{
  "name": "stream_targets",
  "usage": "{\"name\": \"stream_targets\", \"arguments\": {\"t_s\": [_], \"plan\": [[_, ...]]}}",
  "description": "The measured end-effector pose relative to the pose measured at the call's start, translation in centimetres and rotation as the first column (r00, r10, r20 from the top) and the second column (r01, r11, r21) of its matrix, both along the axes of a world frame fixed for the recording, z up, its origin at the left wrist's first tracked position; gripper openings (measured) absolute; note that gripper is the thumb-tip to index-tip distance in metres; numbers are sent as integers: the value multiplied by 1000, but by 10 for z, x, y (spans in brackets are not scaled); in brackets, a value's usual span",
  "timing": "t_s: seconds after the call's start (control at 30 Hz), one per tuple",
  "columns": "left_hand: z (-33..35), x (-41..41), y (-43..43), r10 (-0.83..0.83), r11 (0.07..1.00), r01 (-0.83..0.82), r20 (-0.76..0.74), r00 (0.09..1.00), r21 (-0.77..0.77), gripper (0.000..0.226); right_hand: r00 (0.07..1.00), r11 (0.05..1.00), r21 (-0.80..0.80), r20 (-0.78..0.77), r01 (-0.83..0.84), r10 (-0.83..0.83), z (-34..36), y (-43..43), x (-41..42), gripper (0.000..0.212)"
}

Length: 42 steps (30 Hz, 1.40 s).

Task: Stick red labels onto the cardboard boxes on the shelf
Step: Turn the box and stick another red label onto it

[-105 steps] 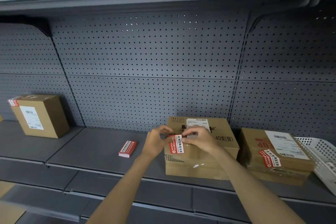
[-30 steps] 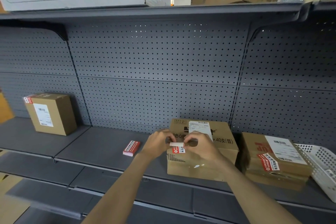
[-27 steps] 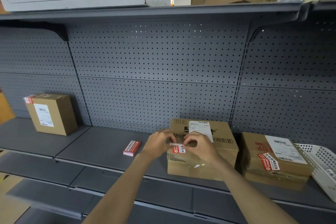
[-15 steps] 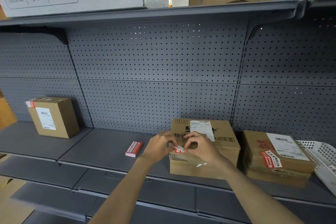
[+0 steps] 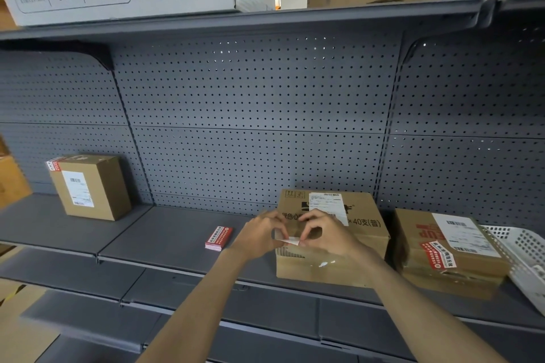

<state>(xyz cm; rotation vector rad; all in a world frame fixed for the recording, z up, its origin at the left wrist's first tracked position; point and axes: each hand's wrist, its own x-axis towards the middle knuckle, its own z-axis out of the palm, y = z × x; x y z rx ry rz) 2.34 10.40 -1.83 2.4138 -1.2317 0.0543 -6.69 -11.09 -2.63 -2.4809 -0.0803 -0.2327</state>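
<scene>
The person's left hand (image 5: 261,237) and right hand (image 5: 328,237) meet at the front top edge of the middle cardboard box (image 5: 333,240), which sits near the front edge of the grey shelf (image 5: 165,233); each hand has fingertips closed on one end of a small label (image 5: 290,241), of which only a white strip with a hint of red shows between them; whether its backing is off cannot be told. To do this step well, the label probably wants to be held taut and level, one end laid down first, then smoothed across so it folds over the box edge without a crease. The box is brown, taped along its front, with a white shipping slip and black print on top. To the right a second box (image 5: 448,253) already bears a red label (image 5: 438,253); at the left end a third box (image 5: 90,187) has one on its corner; a stack of red labels (image 5: 219,238) lies on the shelf just left of the hands.
</scene>
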Motion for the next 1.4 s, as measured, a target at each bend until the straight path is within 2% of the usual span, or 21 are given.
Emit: {"name": "stream_targets", "arguments": {"t_s": [0.17,0.33,0.6,0.83,1.23,1.4], "plan": [[4,0,0,-32,999,33,-35,999,40,12,998,999,-5,-41,-48,47,5,3,-4,16],[5,0,0,-57,995,60,-43,997,79,12,994,997,-10,-82,-80,79,8,1,-3,13],[8,2,-1,-72,988,80,-63,995,129,12,989,992,-59,-112,-108,101,16,5,-7,24],[10,0,-5,-70,983,82,-79,994,167,13,987,989,-96,-122,-117,105,14,5,-9,13],[20,-6,-7,-47,975,61,-72,996,214,12,981,985,-108,-153,-136,119,13,4,-6,12],[22,-6,-6,-51,972,79,-128,990,221,15,974,986,-71,-183,-148,133,15,1,-4,14]]}}
